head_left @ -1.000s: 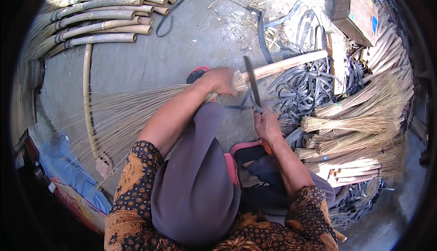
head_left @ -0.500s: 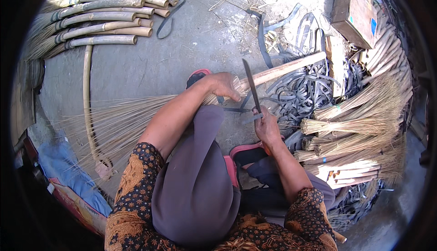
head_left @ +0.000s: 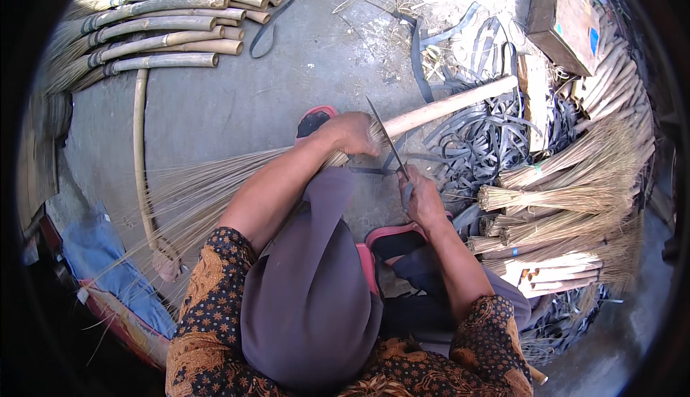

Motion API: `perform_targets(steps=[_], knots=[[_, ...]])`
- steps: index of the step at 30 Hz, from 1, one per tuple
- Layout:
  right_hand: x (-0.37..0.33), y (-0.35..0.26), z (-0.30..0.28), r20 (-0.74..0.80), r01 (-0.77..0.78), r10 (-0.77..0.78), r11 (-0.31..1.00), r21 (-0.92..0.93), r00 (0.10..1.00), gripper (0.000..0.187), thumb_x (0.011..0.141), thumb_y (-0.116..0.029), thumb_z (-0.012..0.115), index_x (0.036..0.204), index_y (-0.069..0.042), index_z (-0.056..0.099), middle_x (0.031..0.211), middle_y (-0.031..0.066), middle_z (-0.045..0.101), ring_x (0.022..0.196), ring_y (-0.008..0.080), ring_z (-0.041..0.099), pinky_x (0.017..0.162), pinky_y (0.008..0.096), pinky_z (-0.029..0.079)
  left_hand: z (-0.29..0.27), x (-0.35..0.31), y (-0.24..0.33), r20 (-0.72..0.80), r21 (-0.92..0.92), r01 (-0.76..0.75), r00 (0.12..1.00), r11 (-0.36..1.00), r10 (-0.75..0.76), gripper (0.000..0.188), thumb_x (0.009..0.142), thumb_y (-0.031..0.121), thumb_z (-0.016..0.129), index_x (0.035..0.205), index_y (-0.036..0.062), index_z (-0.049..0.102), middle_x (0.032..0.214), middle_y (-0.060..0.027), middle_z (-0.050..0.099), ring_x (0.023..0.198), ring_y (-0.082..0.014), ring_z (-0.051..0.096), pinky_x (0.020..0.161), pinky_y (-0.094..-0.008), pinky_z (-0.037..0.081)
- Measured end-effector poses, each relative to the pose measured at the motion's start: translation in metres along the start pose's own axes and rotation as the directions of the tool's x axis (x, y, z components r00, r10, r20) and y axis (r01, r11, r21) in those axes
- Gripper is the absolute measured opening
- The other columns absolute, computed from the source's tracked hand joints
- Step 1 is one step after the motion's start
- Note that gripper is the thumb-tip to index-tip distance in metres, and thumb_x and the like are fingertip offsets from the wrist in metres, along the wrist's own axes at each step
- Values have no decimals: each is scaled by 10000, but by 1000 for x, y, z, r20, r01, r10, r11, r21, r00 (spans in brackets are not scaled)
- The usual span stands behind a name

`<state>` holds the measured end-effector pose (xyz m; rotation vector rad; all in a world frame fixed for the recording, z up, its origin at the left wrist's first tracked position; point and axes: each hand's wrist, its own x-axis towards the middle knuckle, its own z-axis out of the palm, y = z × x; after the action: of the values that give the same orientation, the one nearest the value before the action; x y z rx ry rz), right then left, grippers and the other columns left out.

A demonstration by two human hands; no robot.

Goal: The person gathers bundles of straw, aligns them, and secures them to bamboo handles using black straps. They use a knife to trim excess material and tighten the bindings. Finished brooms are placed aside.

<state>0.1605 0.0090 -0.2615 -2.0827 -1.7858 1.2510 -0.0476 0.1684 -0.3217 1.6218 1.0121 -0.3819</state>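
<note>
My left hand (head_left: 353, 134) is closed around a bundle of thin broom sticks (head_left: 223, 174), whose loose ends fan out to the left under my forearm. A pale bamboo handle (head_left: 456, 106) runs out from the bundle's gathered end toward the upper right. In my right hand (head_left: 422, 201) I grip a knife, its grip hidden in my fingers. Its long dark blade (head_left: 386, 132) points up and left, alongside the cut stick ends by my left hand. Whether the blade touches them I cannot tell.
Finished brooms (head_left: 165, 23) lie stacked at the upper left, above a long stick (head_left: 140, 145). Tangled black rubber strips (head_left: 478, 142) cover the floor to the right. Beyond them lie stick bundles (head_left: 553, 199) and a wooden box (head_left: 564, 26). My sandalled foot (head_left: 395, 242) is below my right hand.
The knife blade has swung left, its tip now closer to my left hand and the stick ends. My left hand keeps its hold on the bundle.
</note>
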Motion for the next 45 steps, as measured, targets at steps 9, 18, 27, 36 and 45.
perform_targets(steps=[9, 18, 27, 36, 45], knots=[[7, 1, 9, -1, -62, 63, 995, 76, 998, 183, 1013, -154, 583, 1161, -48, 598, 852, 323, 677, 888, 546, 661, 720, 557, 525, 2, -28, 27, -231, 180, 194, 961, 964, -150, 713, 756, 427, 848, 1244, -44, 627, 1168, -276, 731, 1038, -416, 742, 916, -485, 596], [3, -1, 3, 12, -78, 78, 996, 49, 997, 175, 1048, -194, 558, 1131, -45, 595, 857, 330, 662, 884, 555, 645, 705, 578, 505, -11, 5, -2, 57, -61, -35, 998, 998, 39, 592, 675, 380, 851, 1033, -78, 738, 1000, -292, 748, 967, -402, 743, 853, -454, 578], [10, 8, 18, -35, -66, 72, 986, 151, 997, 184, 1051, -198, 554, 1140, -41, 588, 843, 334, 663, 853, 550, 661, 701, 589, 502, -7, -24, 28, -283, 219, 228, 945, 949, -162, 625, 719, 414, 851, 1067, -91, 734, 1081, -263, 756, 1020, -367, 751, 891, -455, 587], [5, 13, 6, -51, -21, 26, 996, 87, 998, 183, 1043, -190, 565, 1156, -48, 591, 866, 325, 676, 898, 546, 661, 719, 579, 505, -11, 6, -4, -38, -35, -111, 993, 993, 110, 577, 691, 377, 851, 1084, -30, 740, 1038, -270, 755, 988, -403, 735, 888, -455, 560], [7, 6, 10, -19, -141, 145, 983, 120, 989, 199, 1014, -132, 565, 1187, -37, 594, 878, 333, 674, 936, 541, 660, 757, 579, 515, -4, -22, 32, -262, 257, 240, 950, 936, -171, 589, 756, 407, 817, 1103, -61, 728, 1082, -230, 765, 989, -358, 761, 880, -487, 587]])
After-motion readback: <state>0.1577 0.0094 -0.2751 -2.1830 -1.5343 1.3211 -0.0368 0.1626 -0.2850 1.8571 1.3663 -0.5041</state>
